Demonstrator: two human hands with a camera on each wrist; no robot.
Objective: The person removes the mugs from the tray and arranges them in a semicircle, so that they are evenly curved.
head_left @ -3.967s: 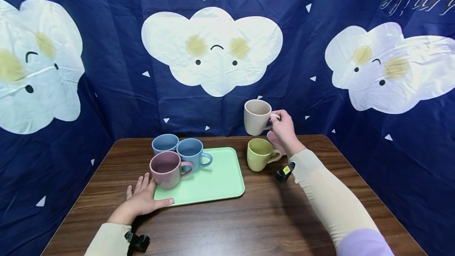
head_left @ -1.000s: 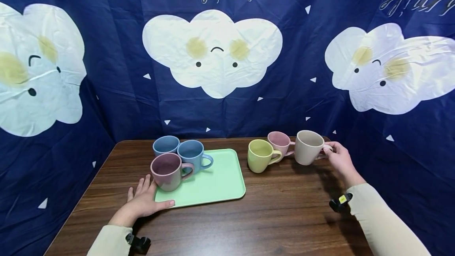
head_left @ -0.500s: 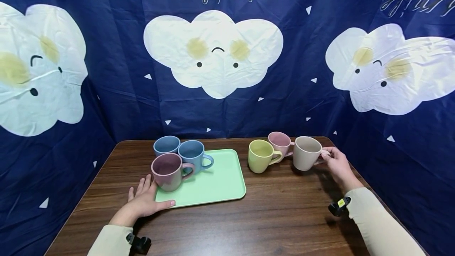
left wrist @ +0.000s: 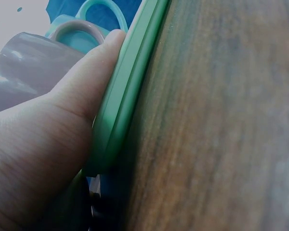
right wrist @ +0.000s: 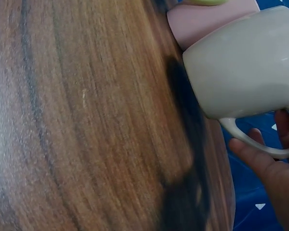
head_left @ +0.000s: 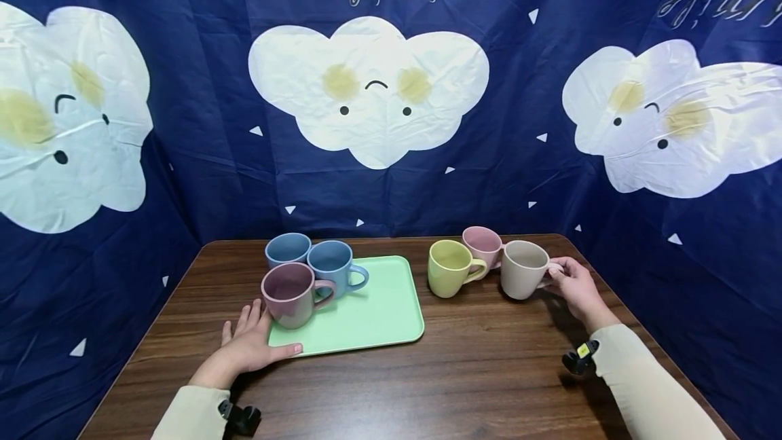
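- OK, beige mug (head_left: 523,271) is at right of frame, roughly upright, just beside the pink mug (head_left: 481,244). Can't tell if its base touches the surface (head_left: 391,392).
- Right hand (head_left: 577,289): fingers pinching the handle (right wrist: 238,134), nothing supporting the body. Weight hangs off one side, so a loose pinch could let it twist or tip toward frame left.
- Pink mug's handle points right, straight at the beige mug; contact unclear. Any leftward drift could knock it, and the shove could carry on into the yellow mug (head_left: 449,270) in front.
- Pink mug stands near the far edge, by the curtain (head_left: 385,202). Push it back hard enough and it could go over.
- If the base is clear of the surface, letting go early would mean a drop and maybe a chip. Lower gently, then release.
- Left hand (head_left: 247,346): fingers spread at the lower left corner of the tray (head_left: 379,311), thumb along its front edge. A hard press or slip there could shift the tray.
- Mauve mug (head_left: 290,297) is right by those fingers. A bump could send it into the right blue mug (head_left: 330,267), and that into the rear blue mug (head_left: 288,250).
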